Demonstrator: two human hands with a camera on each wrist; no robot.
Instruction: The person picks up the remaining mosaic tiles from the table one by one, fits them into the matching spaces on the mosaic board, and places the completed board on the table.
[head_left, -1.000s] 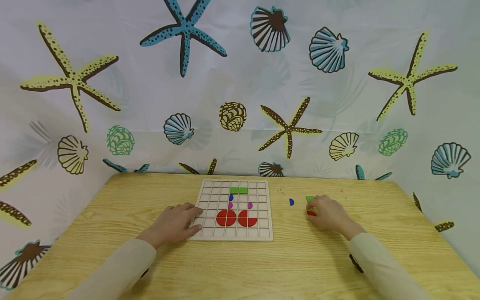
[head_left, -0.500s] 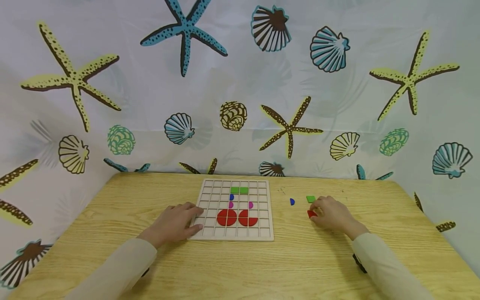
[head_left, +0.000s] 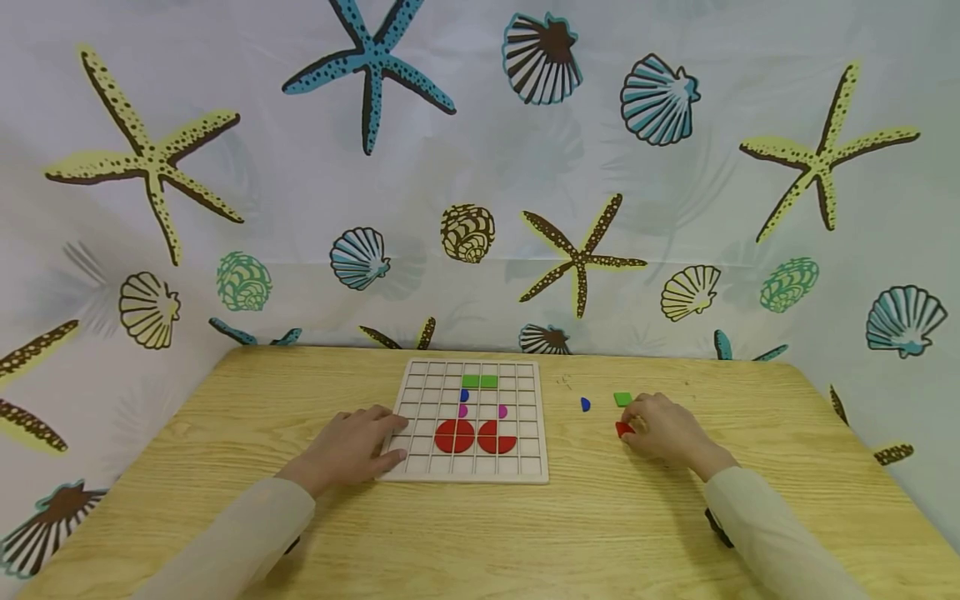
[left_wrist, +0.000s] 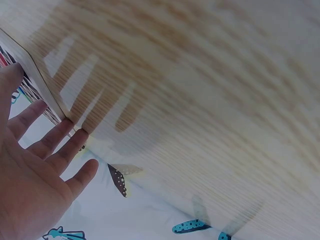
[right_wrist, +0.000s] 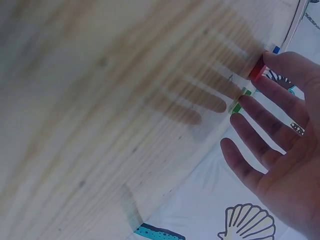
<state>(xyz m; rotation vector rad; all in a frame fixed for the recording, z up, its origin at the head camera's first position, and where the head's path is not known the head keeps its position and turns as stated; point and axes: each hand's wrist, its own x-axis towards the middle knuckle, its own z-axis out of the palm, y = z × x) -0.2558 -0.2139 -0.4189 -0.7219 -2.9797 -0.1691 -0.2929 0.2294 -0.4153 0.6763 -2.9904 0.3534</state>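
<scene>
The right hand (head_left: 663,427) pinches a flat red piece (head_left: 622,429) near a flat green square (head_left: 622,399) on the wood-grain table (head_left: 480,533), while the left hand (head_left: 351,446), fingers spread, touches the left edge of the pale gridded board (head_left: 531,465).

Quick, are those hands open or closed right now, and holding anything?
Left hand: open, touching the pale grid board at its left edge.
Right hand: closed, pinching a red piece.

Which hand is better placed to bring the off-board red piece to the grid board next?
Probably the right hand: it pinches the red piece, right of the grid board. The left hand touches the board's left edge, away from that piece, and may be better for steadying the board.
</scene>
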